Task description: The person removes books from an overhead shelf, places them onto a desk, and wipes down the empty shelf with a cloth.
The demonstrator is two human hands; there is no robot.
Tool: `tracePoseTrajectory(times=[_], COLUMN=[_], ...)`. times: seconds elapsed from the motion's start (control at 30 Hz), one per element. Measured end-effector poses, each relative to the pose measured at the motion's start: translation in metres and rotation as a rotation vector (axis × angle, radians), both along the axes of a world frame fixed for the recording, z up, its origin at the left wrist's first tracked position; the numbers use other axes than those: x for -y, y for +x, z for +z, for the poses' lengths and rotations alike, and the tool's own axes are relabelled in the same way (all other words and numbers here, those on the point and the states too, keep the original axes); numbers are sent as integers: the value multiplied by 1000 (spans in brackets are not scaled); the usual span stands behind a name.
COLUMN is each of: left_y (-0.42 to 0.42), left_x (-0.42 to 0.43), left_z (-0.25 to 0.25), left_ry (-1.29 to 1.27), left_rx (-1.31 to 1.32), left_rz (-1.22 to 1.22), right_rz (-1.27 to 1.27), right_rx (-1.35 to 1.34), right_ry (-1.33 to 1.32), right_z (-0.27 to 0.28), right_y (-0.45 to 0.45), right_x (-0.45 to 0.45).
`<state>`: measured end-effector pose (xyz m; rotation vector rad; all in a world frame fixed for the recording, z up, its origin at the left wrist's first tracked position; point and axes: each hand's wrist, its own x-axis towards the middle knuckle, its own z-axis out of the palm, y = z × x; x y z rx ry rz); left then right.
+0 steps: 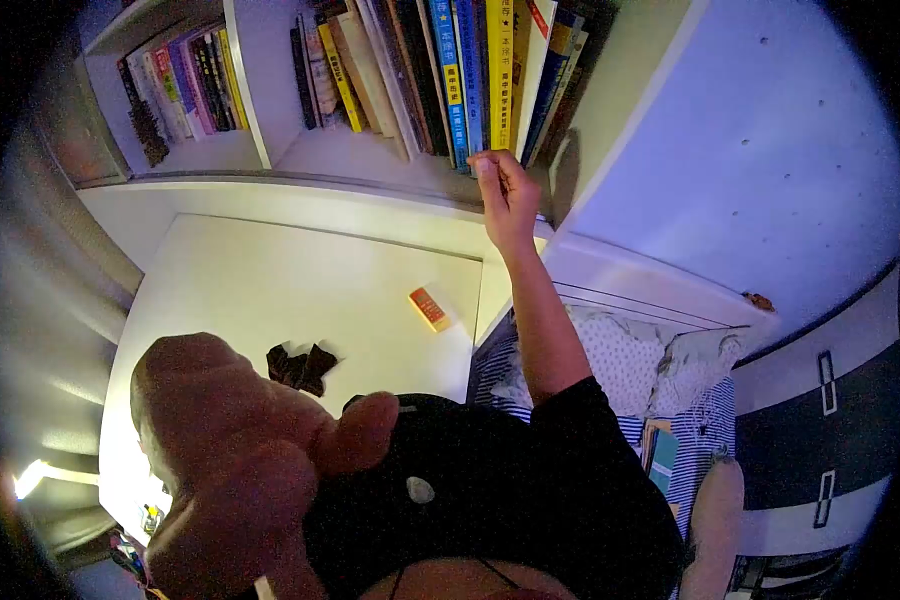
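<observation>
My right hand [507, 195] is raised to the bookshelf [350, 150], at the lower end of a blue-purple book [470, 70]. Its fingers are curled closed against the book's bottom edge; what lies inside them is hidden. Blue-and-yellow [453, 90] and yellow [501, 75] books stand upright on either side. A large brownish-pink plush-like shape [235, 450] rests against my left side. My left hand does not show; the plush-like shape covers that area.
Below the shelf, a white desk [370, 270] holds a small red-and-yellow box [429, 309] and a dark crumpled item [300, 368]. A bed with a patterned pillow [615, 350] lies to the right. A bright lamp [32, 478] glows at left.
</observation>
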<state>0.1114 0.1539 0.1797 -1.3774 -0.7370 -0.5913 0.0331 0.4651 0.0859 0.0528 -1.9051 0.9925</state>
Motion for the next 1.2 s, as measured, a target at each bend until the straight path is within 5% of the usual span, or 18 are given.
tracePoseTrajectory(times=[0.97,1.2], left_y=[10,-25], left_x=[2,17], left_z=[-4,-27], left_ry=[14,-7], left_rx=[39,240], left_rz=[100,384], right_rz=[49,-29], right_rx=[-29,48], right_ry=[-37,-69], right_z=[-4,-11], right_y=[-1,-5], right_x=[-1,-12])
